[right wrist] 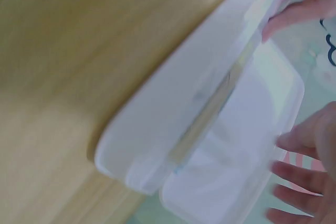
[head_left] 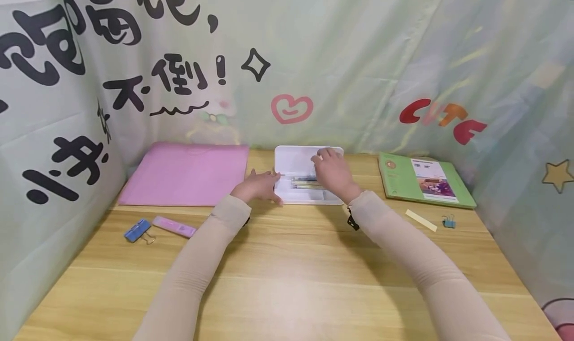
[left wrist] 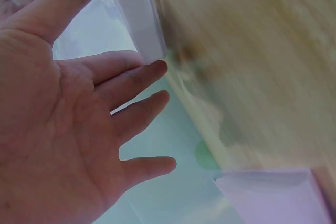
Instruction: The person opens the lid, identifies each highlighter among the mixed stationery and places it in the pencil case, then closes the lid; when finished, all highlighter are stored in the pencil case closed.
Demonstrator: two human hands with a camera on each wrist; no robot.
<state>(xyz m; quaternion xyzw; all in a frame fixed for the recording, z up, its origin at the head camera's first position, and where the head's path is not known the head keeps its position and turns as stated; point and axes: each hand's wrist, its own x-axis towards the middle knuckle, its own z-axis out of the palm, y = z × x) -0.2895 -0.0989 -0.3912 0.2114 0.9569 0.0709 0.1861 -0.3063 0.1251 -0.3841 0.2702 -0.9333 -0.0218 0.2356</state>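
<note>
A white pencil case [head_left: 282,196] lies at the back of the table, its lid [head_left: 291,159] raised. Several pens or pencils [head_left: 305,183] lie inside; their exact kinds are too small to tell. At the case's left end is my left hand [head_left: 257,186], fingers spread, with the thumb and fingertips against its edge. The left wrist view shows the bare palm [left wrist: 63,114] beside the case's corner [left wrist: 142,19]. My right hand [head_left: 334,174] is over the right part of the case. Its fingers [right wrist: 299,200] extend loosely by the lid's edge in the right wrist view, with nothing visible in them.
A pink folder [head_left: 188,176] lies at back left, with a blue binder clip [head_left: 137,230] and a pink packet [head_left: 174,227] in front. At right are a green book [head_left: 403,181], a cream strip [head_left: 421,220] and a small teal clip [head_left: 449,222]. A printed curtain [head_left: 350,72] stands behind.
</note>
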